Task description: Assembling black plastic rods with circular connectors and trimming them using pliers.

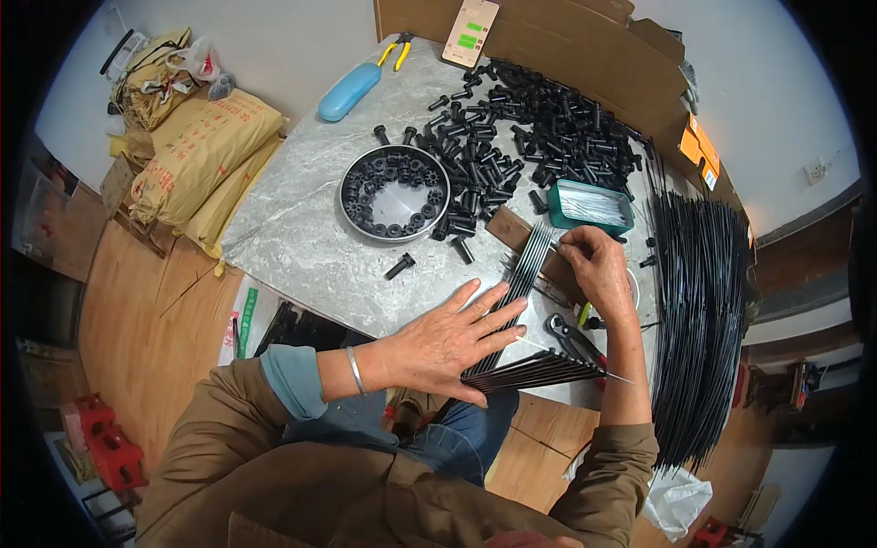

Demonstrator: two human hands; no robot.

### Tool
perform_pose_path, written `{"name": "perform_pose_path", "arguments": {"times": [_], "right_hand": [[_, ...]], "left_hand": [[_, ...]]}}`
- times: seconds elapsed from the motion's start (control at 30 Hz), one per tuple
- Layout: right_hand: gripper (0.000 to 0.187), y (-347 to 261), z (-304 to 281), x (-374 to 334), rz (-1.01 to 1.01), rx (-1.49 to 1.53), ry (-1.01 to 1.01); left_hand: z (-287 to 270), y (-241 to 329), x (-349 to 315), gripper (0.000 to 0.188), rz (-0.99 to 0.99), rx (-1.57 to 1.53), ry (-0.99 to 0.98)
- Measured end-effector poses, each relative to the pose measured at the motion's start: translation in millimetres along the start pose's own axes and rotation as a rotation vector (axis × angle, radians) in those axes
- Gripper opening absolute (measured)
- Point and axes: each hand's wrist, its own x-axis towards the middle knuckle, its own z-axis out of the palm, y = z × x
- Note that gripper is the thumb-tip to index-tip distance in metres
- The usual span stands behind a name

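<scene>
My left hand (pixel 448 342) lies flat with fingers spread across a row of thin black rods (pixel 527 277). The row's pale, bare tips point away from me, toward the green box. From under that palm, more black rods (pixel 539 372) fan out to the right. My right hand (pixel 596 269) is closed in a pinch beside the pale tips; what its fingertips hold is too small to make out. Just beyond it stands a green box (pixel 592 228) of thin whitish pins. Dark-handled pliers (pixel 571 340) lie between my hands, and a brown block (pixel 509 228) sits beside the tips.
A round metal bowl (pixel 343 203) holds small black ring-shaped parts. Behind it spreads a heap of black bolt-like pieces (pixel 566 128). A large bundle of long black rods (pixel 699 320) occupies the right side. A phone (pixel 470 35), blue case (pixel 350 91) and yellow-handled cutters (pixel 396 52) lie farther back.
</scene>
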Motion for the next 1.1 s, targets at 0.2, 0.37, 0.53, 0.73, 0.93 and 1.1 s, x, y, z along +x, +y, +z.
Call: {"name": "perform_pose_path", "arguments": {"times": [0.2, 0.37, 0.53, 0.73, 0.93, 1.1], "right_hand": [[0.008, 11.8, -2.5, 8.2, -0.015, 0.109, -0.011], [0.008, 9.4, -1.3, 6.3, -0.021, 0.132, -0.02], [0.009, 3.0, 0.5, 7.9, 0.079, 0.188, -0.053], [0.016, 9.4, 11.9, 15.5, 0.142, 0.374, -0.032], [0.015, -0.1, -14.7, 9.1, 0.094, -0.059, -0.167], [0.015, -3.5, 4.8, 11.4, -0.05, -0.122, -0.021]], "left_hand": [[-1.7, 1.2, 0.2, 0.098, -0.001, 0.02, -0.01], [-1.1, 1.3, 0.2, 0.1, 0.003, 0.025, -0.015], [2.2, -1.0, -2.4, 0.099, 0.008, 0.01, 0.011], [-0.1, 0.0, 1.2, 0.095, 0.041, 0.003, 0.026], [1.6, -2.6, -2.3, 0.09, 0.069, -0.004, 0.083], [1.5, -0.9, -2.0, 0.089, 0.06, 0.017, 0.063]]}}
